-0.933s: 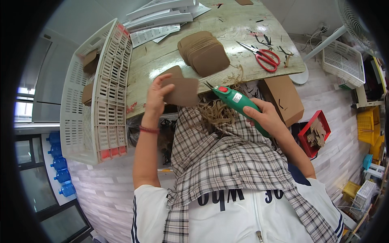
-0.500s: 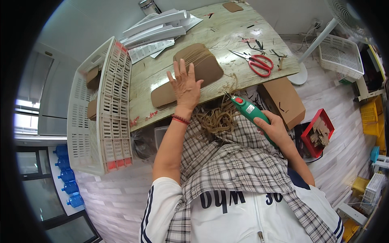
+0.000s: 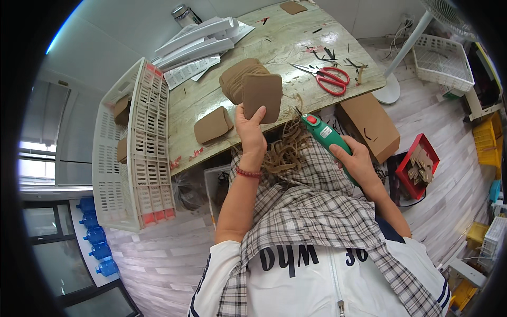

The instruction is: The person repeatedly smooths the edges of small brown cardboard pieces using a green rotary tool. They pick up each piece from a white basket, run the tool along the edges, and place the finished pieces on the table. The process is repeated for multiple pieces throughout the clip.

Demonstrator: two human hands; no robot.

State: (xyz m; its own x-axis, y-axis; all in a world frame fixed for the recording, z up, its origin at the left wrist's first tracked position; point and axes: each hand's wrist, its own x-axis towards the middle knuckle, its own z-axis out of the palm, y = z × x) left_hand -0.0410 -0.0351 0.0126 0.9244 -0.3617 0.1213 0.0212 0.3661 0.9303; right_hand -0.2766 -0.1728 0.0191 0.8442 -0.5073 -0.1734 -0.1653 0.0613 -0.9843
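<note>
A flat brown piece with rounded corners [image 3: 262, 98] is pinched in my left hand [image 3: 249, 132], thumb on top, lifted at the table's front edge. Behind it lies a fanned stack of similar brown pieces [image 3: 232, 79]. A smaller pile of brown pieces [image 3: 213, 126] rests nearer the edge, left of my hand. In my right hand [image 3: 356, 161] is a green handheld power cutter [image 3: 328, 136] with a red button, its dark tip pointing toward the piece without touching it. Tan trimmed strips [image 3: 288, 150] lie heaped on my plaid apron [image 3: 311, 211].
Red-handled scissors [image 3: 330, 79] and dark scraps lie on the table [image 3: 296, 47]. Papers [image 3: 198, 45] sit at the back left. A white plastic crate [image 3: 153, 148] stands along the left edge. A cardboard box [image 3: 372, 127] and a red tray of brown scraps [image 3: 435, 158] are at the right.
My left hand was spread over the brown pieces on the table; now it holds one piece up, closer to the cutter. My right hand keeps its grip on the cutter.
</note>
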